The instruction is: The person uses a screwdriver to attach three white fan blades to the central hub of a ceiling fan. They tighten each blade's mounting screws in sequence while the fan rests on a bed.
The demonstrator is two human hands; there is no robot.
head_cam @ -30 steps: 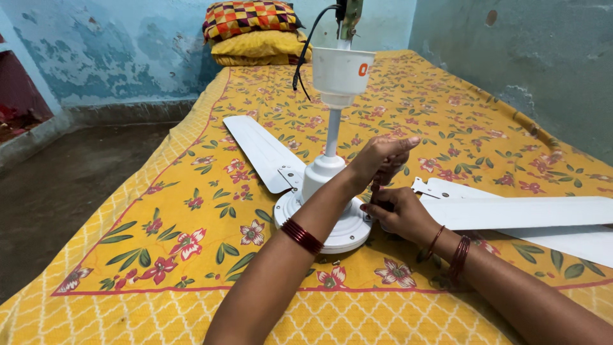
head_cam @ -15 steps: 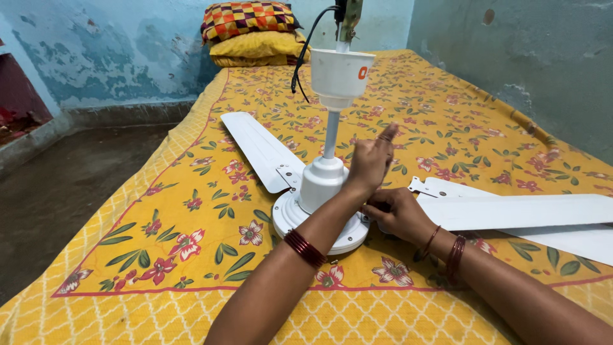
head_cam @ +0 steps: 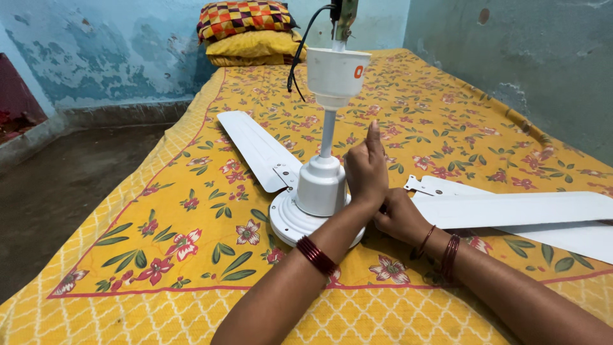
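Blue, peeling walls framed the room, and a bed [head_cam: 191, 191] under a yellow flowered sheet served as my bench. On it sat the white ceiling fan [head_cam: 319, 191], motor housing down, its rod standing up to the canopy cup [head_cam: 337, 76] with a black cable [head_cam: 299, 54] hanging off it.

My left hand [head_cam: 366, 172] rested against the right side of the motor hub, fingers loosely curled, thumb sticking straight up; it steadied the hub more than clamped it. My right hand [head_cam: 399, 217] sat low, just behind the left wrist, at the root of the blade [head_cam: 511, 207] lying out past its knuckles. Those fingers were tucked under and hidden, so I could not tell whether they pinched anything.

As for progress, I judged it partway: one blade [head_cam: 255, 147], on the far side from my fingers, looked joined at its bracket. The near blade met the hub but I saw no fastening, and another blade [head_cam: 575, 239] lay loose beneath it.
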